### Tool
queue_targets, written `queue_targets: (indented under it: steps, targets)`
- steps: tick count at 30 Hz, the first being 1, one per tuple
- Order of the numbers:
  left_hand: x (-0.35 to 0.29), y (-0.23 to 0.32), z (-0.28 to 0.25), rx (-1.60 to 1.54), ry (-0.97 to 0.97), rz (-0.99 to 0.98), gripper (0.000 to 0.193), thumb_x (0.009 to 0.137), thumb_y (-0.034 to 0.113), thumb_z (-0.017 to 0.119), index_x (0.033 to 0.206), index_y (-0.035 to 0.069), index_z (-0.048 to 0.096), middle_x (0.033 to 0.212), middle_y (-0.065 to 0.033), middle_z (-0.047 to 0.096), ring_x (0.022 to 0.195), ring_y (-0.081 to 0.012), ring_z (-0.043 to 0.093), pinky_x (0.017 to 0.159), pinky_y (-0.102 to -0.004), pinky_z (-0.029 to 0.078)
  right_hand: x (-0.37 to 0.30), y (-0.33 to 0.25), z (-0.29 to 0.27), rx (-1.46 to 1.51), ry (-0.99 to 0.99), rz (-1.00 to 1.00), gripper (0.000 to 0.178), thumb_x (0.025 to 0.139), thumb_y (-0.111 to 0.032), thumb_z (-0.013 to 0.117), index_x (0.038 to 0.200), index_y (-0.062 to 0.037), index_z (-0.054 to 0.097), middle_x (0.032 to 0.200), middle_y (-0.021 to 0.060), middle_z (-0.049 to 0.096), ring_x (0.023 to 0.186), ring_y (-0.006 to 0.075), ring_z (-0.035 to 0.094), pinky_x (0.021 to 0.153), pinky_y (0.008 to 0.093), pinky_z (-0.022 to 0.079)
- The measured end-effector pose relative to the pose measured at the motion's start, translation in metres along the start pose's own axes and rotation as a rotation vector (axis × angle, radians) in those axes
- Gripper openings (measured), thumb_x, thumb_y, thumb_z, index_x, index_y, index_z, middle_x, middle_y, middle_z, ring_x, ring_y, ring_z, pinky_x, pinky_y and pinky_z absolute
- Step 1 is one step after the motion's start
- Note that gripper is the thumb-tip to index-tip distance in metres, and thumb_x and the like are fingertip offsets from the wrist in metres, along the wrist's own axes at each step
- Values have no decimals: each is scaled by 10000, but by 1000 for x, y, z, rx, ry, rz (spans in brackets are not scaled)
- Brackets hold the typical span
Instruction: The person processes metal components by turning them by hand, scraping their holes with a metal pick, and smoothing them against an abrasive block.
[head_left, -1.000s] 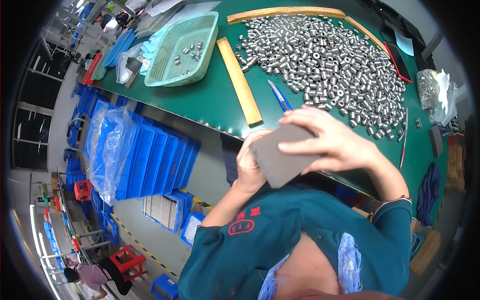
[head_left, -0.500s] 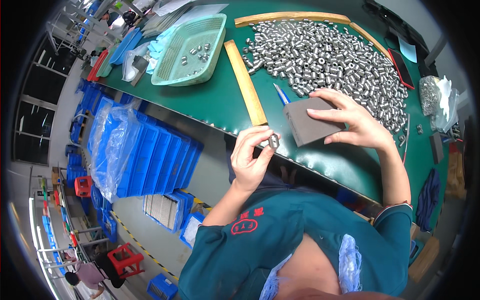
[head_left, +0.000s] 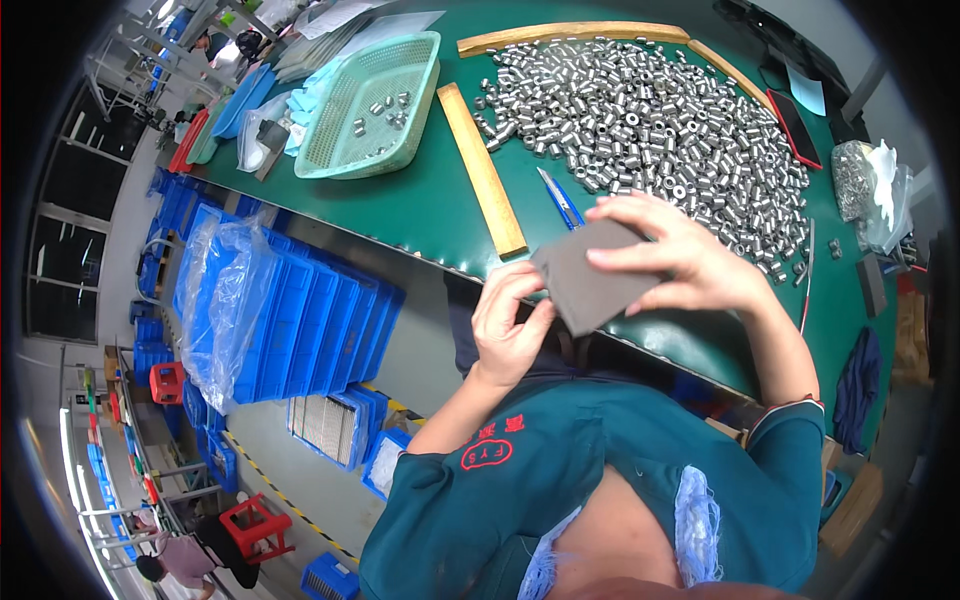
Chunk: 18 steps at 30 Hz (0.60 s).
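Note:
My right hand (head_left: 685, 255) grips a flat grey-brown block (head_left: 592, 285), fingers over its top and thumb along the lower edge. The block looks slightly blurred and tilted. Against its left edge are the closed fingers of my left hand (head_left: 507, 325). The small metal sleeve pinched there is hidden behind the block now; the earlier frame shows it. Just beyond the block, a blue utility knife (head_left: 562, 202) lies on the green table (head_left: 400, 215). A large pile of short steel sleeves (head_left: 650, 130) spreads past my right hand.
Wooden strips (head_left: 480, 170) border the pile. A pale green basket (head_left: 345, 168) with a few sleeves stands to the left. A red-edged phone (head_left: 797, 130) and a plastic bag (head_left: 885, 215) lie at the right. Stacked blue crates (head_left: 300, 310) stand on the floor at left.
My right hand has brought the block left and nearer to me, up against my left hand's fingers. The block now covers the metal sleeve. The view has shifted slightly.

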<state>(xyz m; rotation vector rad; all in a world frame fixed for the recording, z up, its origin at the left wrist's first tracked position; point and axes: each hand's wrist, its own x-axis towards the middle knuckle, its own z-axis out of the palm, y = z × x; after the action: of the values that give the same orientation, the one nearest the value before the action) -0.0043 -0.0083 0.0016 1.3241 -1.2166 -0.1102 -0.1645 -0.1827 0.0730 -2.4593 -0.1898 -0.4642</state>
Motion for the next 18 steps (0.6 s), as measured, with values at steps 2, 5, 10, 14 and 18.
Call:
queue_targets:
  steps: [2, 5, 10, 14, 18]
  targets:
    - [1, 2, -1, 41, -18, 57, 280, 665, 1, 705, 921, -49, 603, 945, -164, 622, 880, -296, 604, 752, -346, 484, 0, -3, 5, 103, -10, 14, 608, 638, -275, 780, 1210, -166, 601, 1332, 169, 429, 1236, 365, 412, 1030, 484, 298]
    - [-2, -5, -2, 44, -20, 169, 264, 689, -8, 706, 931, -31, 604, 966, -165, 618, 887, -294, 605, 760, -348, 486, 6, -18, 11, 229, -18, -26, 605, 640, -255, 784, 1209, -170, 599, 1324, 165, 435, 1243, 361, 407, 1035, 472, 299]
    - [-4, -13, -8, -133, 70, 11, 250, 801, -8, 666, 1037, -5, 584, 1043, -152, 575, 902, -211, 626, 798, -300, 495, -13, 8, -13, -409, 2, 169, 671, 627, -186, 764, 1262, -227, 552, 1328, 143, 434, 1239, 330, 413, 1041, 451, 316]
    - [-4, -21, -10, -138, 24, 69, 285, 823, -27, 636, 1091, 1, 542, 1109, -160, 547, 927, -215, 626, 843, -300, 484, -8, 10, -13, -326, 100, 185, 674, 634, -161, 765, 1270, -220, 548, 1346, 131, 424, 1248, 329, 405, 1046, 444, 316]
    - [-4, -19, -9, -189, 24, 82, 293, 821, -39, 632, 1090, 9, 530, 1084, -167, 576, 961, -225, 615, 867, -309, 469, -14, 23, -18, -602, 198, 304, 690, 666, -155, 751, 1305, -216, 498, 1316, 136, 445, 1228, 325, 421, 1052, 445, 296]
